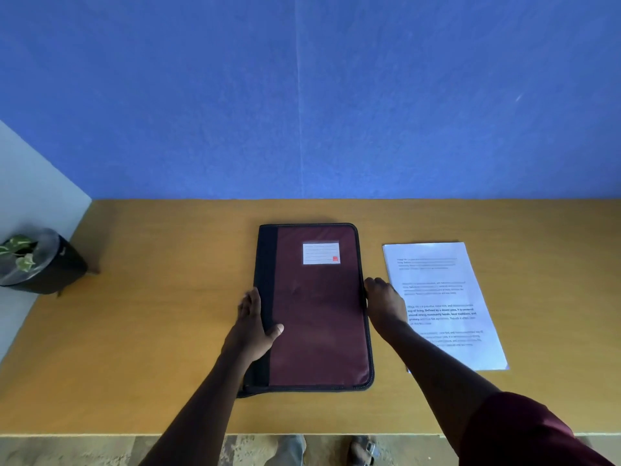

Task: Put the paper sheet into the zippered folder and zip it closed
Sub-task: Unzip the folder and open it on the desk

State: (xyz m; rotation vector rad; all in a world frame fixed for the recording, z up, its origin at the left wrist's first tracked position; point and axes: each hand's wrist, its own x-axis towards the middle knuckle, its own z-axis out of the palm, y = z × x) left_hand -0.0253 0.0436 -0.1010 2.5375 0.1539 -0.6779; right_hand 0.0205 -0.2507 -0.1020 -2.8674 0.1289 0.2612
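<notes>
I see a closed maroon zippered folder (317,307) lying flat mid-desk (151,331). My left hand (253,326) grips its black spine, thumb on top; my right hand (384,306) touches its right edge (finger grip unclear). The paper sheet (443,304) lies just right, under that forearm.

Zippered folder (319,307): maroon fabric cover w/ black spine strip on left side and black zip edging all round. White label card w/ ruled lines and small red mark near its top. Lies flat, closed, approx. centre of the desk (151,331), long axis running from near edge to far edge. Paper sheet (443,304): white, printed text in several paragraphs, some bold. Lies flat just to the right of my folder, apart from it, slightly skewed, nearer the desk's right edge.
</notes>
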